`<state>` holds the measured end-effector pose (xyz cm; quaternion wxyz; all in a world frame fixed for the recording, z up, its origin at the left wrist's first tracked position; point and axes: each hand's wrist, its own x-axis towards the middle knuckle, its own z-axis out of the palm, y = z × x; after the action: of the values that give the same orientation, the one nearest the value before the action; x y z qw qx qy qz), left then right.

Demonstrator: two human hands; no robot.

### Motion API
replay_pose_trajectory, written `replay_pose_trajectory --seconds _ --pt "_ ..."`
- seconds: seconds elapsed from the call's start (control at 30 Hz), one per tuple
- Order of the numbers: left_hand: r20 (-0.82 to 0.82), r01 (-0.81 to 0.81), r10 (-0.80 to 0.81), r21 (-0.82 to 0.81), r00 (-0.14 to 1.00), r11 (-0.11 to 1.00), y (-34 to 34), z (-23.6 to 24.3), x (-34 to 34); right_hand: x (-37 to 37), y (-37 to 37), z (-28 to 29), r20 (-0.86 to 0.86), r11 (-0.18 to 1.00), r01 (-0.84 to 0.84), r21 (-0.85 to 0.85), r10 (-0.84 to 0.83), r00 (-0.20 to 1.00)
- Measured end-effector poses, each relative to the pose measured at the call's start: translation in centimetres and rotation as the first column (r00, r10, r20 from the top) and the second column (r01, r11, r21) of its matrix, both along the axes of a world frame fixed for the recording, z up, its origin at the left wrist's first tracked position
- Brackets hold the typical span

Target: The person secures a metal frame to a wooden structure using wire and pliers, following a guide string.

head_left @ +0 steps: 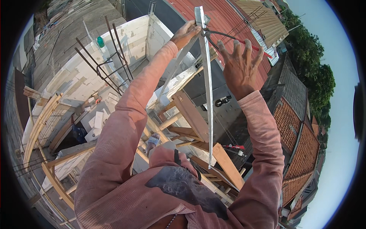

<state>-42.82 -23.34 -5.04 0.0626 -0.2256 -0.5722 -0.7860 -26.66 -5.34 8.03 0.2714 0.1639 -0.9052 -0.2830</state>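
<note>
My left hand (185,35) is closed around the upper end of a long, thin silvery metal profile (206,76), which hangs down in front of me. A second, paler strip (177,63) slants away from below that hand. My right hand (242,68) is raised, back toward me, with its fingers spread over the handles of a plier-like hand tool (225,35). The tool's handles are dark, one with a red grip, and stand wide apart. Its dark head meets the profile just beside my left hand; the jaws are too small to make out.
Below me are wooden beams (190,114) and my sandalled foot (153,140). Bare rebar (110,65) sticks up at the left beside pale block walls (72,72). A green bottle (100,41) stands on a wall. Red metal roofing (221,19) and tiled roofs (295,141) lie beyond.
</note>
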Motion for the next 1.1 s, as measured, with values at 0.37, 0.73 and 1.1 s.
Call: replay_pose_trajectory --seconds 0.37,0.73,1.1 --pt "-0.054 -0.041 0.04 -0.016 0.998 0.999 0.7 -0.7 -0.5 -0.2 -1.6 1.1 -0.024 0.996 0.014 0.088 -0.012 1.0" --pt "-0.002 0.028 -0.028 -0.036 1.0 0.999 0.5 -1.0 -1.3 0.0 -3.6 3.9 0.241 0.995 0.069 0.075 -0.085 0.967" --pt "0.006 -0.058 0.058 -0.038 0.998 0.998 0.1 -0.8 -0.5 -1.0 -0.6 4.4 0.249 0.999 0.02 0.032 -0.028 0.968"
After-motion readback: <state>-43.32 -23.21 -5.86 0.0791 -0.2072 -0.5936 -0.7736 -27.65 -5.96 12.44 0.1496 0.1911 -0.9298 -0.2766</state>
